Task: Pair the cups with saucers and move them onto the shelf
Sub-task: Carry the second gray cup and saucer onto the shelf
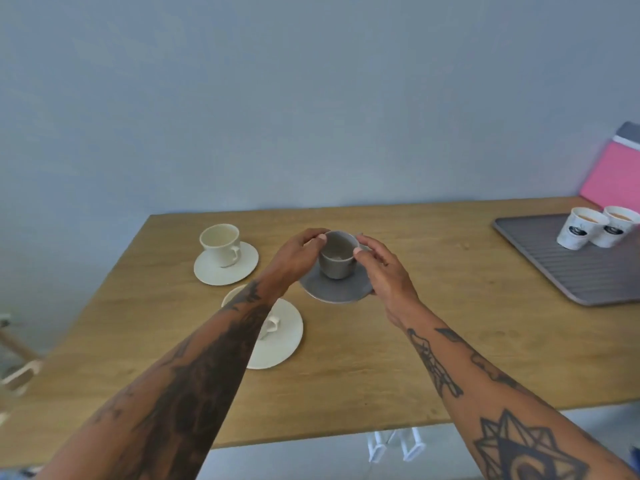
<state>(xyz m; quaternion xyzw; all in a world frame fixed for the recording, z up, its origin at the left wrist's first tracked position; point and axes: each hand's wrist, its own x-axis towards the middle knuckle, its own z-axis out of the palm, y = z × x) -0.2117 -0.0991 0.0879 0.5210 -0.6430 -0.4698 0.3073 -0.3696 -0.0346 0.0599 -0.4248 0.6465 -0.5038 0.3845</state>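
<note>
Hands meet at the grey cup (337, 254), which stands upright on the grey saucer (334, 284) near the middle of the wooden counter (450, 334). Left hand (294, 258) curls round the cup's left side, thumb tip at the rim. Right hand (382, 268) is on the right side, thumb at the rim, and its lower fingers reach the saucer edge. Both seem to grasp the set, but whether the saucer is lifted or lies flat on the counter I cannot tell.

Towards the left edge, a cream cup (221, 242) sits on a cream saucer (225, 265), handle turned to the right. Nearer the front edge is a 2nd cream saucer (280, 344) with its cup (268, 327) mostly hidden behind the left forearm; only the handle & a bit of the rim show.

At the far right corner a grey ribbed tray (568, 271) carries two paper cups (581, 233), side by side and touching. Behind the tray a pink board (613, 181) leans vs. the blue-grey wall (277, 98).
</note>
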